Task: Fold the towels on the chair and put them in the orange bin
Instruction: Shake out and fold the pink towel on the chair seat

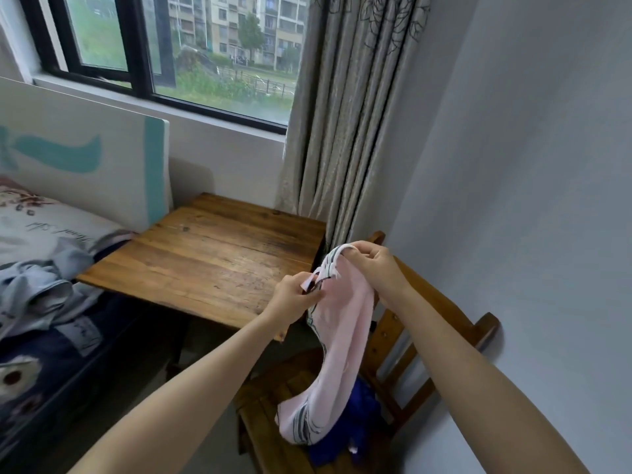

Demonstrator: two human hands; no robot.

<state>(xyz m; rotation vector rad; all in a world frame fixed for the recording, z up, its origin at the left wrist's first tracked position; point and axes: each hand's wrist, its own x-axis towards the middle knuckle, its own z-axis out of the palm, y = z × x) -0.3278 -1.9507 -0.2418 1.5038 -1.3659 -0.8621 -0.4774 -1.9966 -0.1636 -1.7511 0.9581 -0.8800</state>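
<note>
A pale pink towel (342, 340) with dark stripes at its ends hangs lifted above the wooden chair (431, 323). My left hand (295, 295) pinches one corner of its top edge. A little higher and to the right, my right hand (372, 265) grips the other top corner. The towel's lower end droops onto the chair seat. A blue towel (355, 425) lies crumpled on the seat beneath it, partly hidden. No orange bin is in view.
A wooden table (205, 254) stands just left of the chair, under the window. A bed (41, 302) with crumpled clothes fills the left side. A grey curtain (342, 131) hangs behind the chair, and a wall runs close along the right.
</note>
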